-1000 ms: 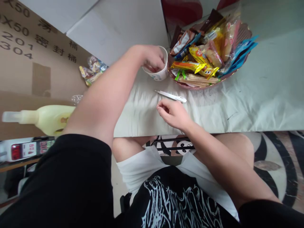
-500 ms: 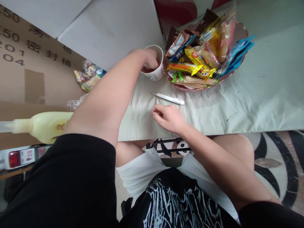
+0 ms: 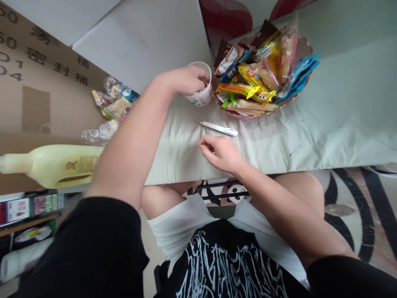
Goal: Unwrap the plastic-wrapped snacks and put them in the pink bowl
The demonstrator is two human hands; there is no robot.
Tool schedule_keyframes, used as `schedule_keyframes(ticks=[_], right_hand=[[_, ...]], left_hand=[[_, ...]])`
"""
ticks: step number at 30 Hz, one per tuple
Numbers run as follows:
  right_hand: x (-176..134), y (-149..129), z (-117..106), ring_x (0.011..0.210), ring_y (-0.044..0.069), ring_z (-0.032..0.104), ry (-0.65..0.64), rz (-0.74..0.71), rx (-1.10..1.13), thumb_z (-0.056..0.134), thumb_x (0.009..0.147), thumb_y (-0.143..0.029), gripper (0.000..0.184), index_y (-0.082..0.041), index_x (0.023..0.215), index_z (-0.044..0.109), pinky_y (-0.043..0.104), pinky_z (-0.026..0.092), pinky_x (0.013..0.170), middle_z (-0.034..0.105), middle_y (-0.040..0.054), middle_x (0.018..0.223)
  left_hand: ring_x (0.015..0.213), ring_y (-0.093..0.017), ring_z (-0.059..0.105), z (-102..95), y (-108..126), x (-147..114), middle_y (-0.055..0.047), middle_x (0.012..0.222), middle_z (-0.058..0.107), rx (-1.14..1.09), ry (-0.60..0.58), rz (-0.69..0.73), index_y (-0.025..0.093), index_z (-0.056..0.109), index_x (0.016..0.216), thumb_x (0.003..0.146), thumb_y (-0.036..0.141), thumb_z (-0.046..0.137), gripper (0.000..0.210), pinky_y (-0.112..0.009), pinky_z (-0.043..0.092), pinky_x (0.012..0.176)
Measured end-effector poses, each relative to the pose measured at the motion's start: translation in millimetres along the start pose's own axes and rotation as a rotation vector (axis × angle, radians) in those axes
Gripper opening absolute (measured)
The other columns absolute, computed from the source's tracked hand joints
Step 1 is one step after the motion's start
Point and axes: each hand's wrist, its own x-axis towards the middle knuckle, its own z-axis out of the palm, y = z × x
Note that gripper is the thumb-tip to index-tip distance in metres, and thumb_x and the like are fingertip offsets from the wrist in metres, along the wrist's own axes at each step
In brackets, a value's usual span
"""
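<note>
My left hand [image 3: 190, 81] reaches over the near-left rim of a white paper cup [image 3: 201, 99]. Its fingers are bent down and together inside the cup, the tips hidden, so what they hold cannot be made out. My right hand [image 3: 221, 153] rests near the front edge of the cloth-covered table, curled into a loose fist; its palm is hidden. Just beyond it lies a slim white pen-like tool [image 3: 218, 128] with a narrow tip pointing left, touched by neither hand.
A scalloped bowl [image 3: 263, 112] full of wrapped snacks stands right of the cup. More small packets [image 3: 114, 101] and crumpled clear plastic [image 3: 99, 133] lie left, beside a printed cardboard box [image 3: 18, 103]. A pale yellow pump bottle [image 3: 52, 165] lies sideways at far left.
My left hand has come up partly out of the cup and its wrist has shifted left. My right hand keeps its curled pose. The whole view has shifted slightly.
</note>
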Motion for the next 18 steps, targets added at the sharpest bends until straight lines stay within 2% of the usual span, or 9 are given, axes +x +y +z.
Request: schedule_keyframes(ticks=[2, 3, 5, 7, 9, 12, 14, 18], right_hand=[[-2.7, 2.4, -3.0, 0.061, 0.014, 0.053, 0.029, -0.009, 0.020, 0.048, 0.090, -0.028, 0.020, -0.019, 0.086, 0.065, 0.029, 0.036, 0.065, 0.063, 0.0013, 0.067], [-3.8, 3.8, -3.8, 0.060, 0.014, 0.053, 0.043, -0.009, 0.025, 0.048, 0.089, -0.029, 0.020, -0.019, 0.085, 0.065, 0.029, 0.036, 0.065, 0.063, 0.0010, 0.066], [-5.5, 6.0, -3.1, 0.058, 0.014, 0.053, 0.074, -0.004, 0.023, 0.048, 0.088, -0.030, 0.020, -0.019, 0.084, 0.064, 0.028, 0.037, 0.064, 0.062, 0.0004, 0.064], [-7.1, 7.0, 1.6, 0.057, 0.013, 0.053, 0.102, -0.004, 0.005, 0.048, 0.088, -0.030, 0.020, -0.020, 0.083, 0.064, 0.028, 0.037, 0.062, 0.061, 0.0000, 0.062], [-8.6, 6.6, 9.5, 0.056, 0.013, 0.054, 0.093, -0.025, -0.016, 0.048, 0.088, -0.030, 0.020, -0.020, 0.081, 0.063, 0.027, 0.038, 0.061, 0.061, -0.0001, 0.060], [-9.9, 5.5, 23.2, 0.054, 0.013, 0.056, 0.038, -0.081, -0.059, 0.048, 0.089, -0.030, 0.020, -0.020, 0.081, 0.064, 0.026, 0.039, 0.058, 0.063, -0.0004, 0.060], [-10.2, 5.3, 31.1, 0.048, 0.011, 0.052, 0.022, -0.108, -0.099, 0.050, 0.089, -0.029, 0.019, -0.020, 0.082, 0.065, 0.026, 0.039, 0.055, 0.062, -0.0019, 0.057], [-9.2, 6.3, 40.4, 0.046, 0.011, 0.054, 0.002, -0.113, -0.163, 0.052, 0.090, -0.028, 0.017, -0.021, 0.082, 0.065, 0.026, 0.040, 0.052, 0.062, -0.0028, 0.055]], left_hand=[[0.090, -0.012, 0.070, 4.7, -17.3, -43.5, -0.003, 0.097, 0.075, -0.051, 0.127, 0.007, 0.011, 0.071, 0.102, 0.085, 0.001, 0.052, 0.027, -0.030, 0.057, 0.089], [0.095, -0.013, 0.069, 10.0, -32.2, -67.9, -0.004, 0.102, 0.073, -0.079, 0.229, -0.007, 0.013, 0.068, 0.105, 0.089, 0.004, 0.049, 0.027, -0.030, 0.057, 0.089], [0.094, -0.015, 0.068, 23.1, -71.7, -115.9, -0.002, 0.098, 0.070, -0.228, 0.452, -0.054, 0.018, 0.065, 0.100, 0.088, 0.014, 0.057, 0.014, -0.032, 0.057, 0.083], [0.097, -0.018, 0.065, 33.2, -115.0, -157.1, -0.001, 0.099, 0.065, -0.253, 0.575, -0.197, 0.020, 0.062, 0.097, 0.086, 0.027, 0.066, 0.013, -0.038, 0.055, 0.088], [0.112, -0.023, 0.062, 35.4, -151.2, -187.0, -0.002, 0.108, 0.061, -0.166, 0.588, -0.304, 0.021, 0.062, 0.101, 0.083, 0.036, 0.073, 0.026, -0.045, 0.049, 0.102], [0.136, -0.033, 0.051, 27.6, -180.2, -208.3, -0.004, 0.120, 0.060, -0.071, 0.465, -0.403, 0.023, 0.062, 0.115, 0.076, 0.041, 0.081, 0.048, -0.052, 0.035, 0.118], [0.139, -0.038, 0.047, 22.4, -183.7, -210.1, -0.008, 0.123, 0.061, -0.014, 0.398, -0.468, 0.024, 0.062, 0.119, 0.071, 0.044, 0.083, 0.056, -0.055, 0.034, 0.119], [0.132, -0.046, 0.054, 22.5, -173.1, -202.6, -0.016, 0.126, 0.057, 0.082, 0.326, -0.663, 0.027, 0.065, 0.120, 0.074, 0.050, 0.080, 0.053, -0.063, 0.040, 0.113]])
